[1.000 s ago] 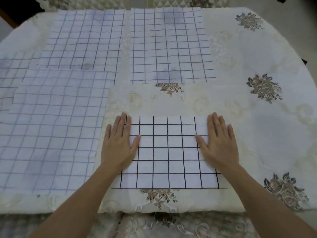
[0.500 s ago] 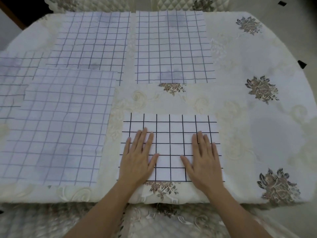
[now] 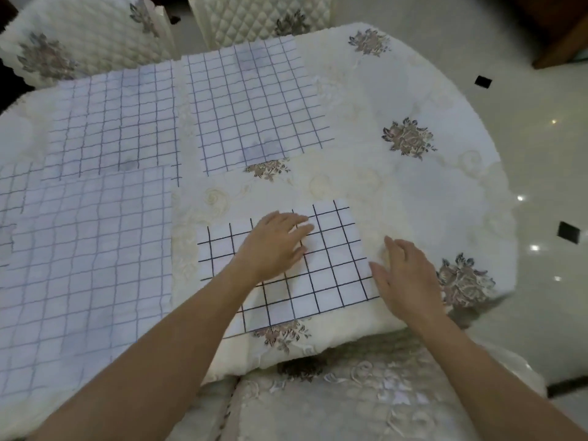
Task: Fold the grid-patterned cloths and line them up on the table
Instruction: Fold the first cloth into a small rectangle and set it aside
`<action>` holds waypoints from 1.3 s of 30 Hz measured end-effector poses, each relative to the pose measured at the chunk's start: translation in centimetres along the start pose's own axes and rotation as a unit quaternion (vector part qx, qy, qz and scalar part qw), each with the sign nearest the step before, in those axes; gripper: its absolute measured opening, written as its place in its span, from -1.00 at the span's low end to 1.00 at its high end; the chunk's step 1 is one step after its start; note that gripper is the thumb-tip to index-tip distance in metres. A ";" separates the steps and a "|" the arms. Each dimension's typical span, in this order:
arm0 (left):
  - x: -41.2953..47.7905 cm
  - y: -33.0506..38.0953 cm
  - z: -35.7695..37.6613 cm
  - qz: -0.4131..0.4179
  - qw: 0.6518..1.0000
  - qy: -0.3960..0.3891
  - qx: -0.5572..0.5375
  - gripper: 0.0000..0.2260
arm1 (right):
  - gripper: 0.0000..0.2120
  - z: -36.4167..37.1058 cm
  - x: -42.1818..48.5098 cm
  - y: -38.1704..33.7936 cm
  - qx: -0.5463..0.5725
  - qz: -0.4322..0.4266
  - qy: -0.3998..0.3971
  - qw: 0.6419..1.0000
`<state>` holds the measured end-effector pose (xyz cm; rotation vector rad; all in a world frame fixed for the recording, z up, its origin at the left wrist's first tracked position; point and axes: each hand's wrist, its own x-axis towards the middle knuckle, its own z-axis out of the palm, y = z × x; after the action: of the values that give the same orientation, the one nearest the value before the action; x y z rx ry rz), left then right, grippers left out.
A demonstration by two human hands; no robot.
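Observation:
A folded white cloth with a bold black grid (image 3: pixel 321 278) lies near the table's front edge. My left hand (image 3: pixel 273 246) lies flat on its middle, fingers straight and pointing right. My right hand (image 3: pixel 404 275) rests at the cloth's right edge, fingers relaxed, partly on the tablecloth. Unfolded pale grid cloths lie spread out: a large one at the left (image 3: pixel 82 259), one behind it (image 3: pixel 111 125), and one at the back centre (image 3: pixel 254 100).
The round table carries a cream tablecloth with flower motifs (image 3: pixel 410 138). Two quilted chair backs (image 3: pixel 254 17) stand behind the table and a cushioned seat (image 3: pixel 350 393) is just in front. Glossy tiled floor lies to the right.
The view has turned left and tilted. My left hand has slid rightwards onto the cloth's middle, and my right hand has moved off to the cloth's right edge.

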<state>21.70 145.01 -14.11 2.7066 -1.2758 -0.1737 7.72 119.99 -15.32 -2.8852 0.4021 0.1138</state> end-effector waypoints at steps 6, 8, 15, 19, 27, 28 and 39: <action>10.2 4.3 -1.7 0.230 0.964 -0.114 0.069 -0.62 | -0.52 -0.8 -1.8 -1.5 0.061 0.076 0.002 0.995; 12.1 5.2 -1.3 0.284 0.944 -0.142 0.088 -0.62 | -0.56 -0.5 -2.0 -1.9 0.075 0.088 0.002 0.993; 14.8 6.2 -0.5 0.359 0.909 -0.190 0.091 -0.63 | -0.65 0.4 -1.4 -2.7 0.113 0.145 -0.015 0.983; 15.2 6.2 -0.4 0.371 0.905 -0.187 0.087 -0.61 | -0.66 1.0 -0.9 -3.2 0.136 0.173 -0.003 0.976; 15.7 5.8 0.1 0.369 0.904 -0.203 0.072 -0.63 | -0.71 1.6 -0.1 -4.4 0.145 0.211 0.006 0.967; 15.7 5.9 0.0 0.363 0.904 -0.213 0.074 -0.63 | -0.71 1.6 0.0 -4.3 0.147 0.219 0.000 0.965; 16.3 6.2 -0.2 0.344 0.899 -0.261 0.080 -0.66 | -0.81 0.3 0.2 -3.7 0.190 0.202 -0.062 0.959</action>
<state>27.33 128.51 -13.55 2.1937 -2.3959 -0.7661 8.90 123.52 -14.89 -2.3710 0.8789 0.2534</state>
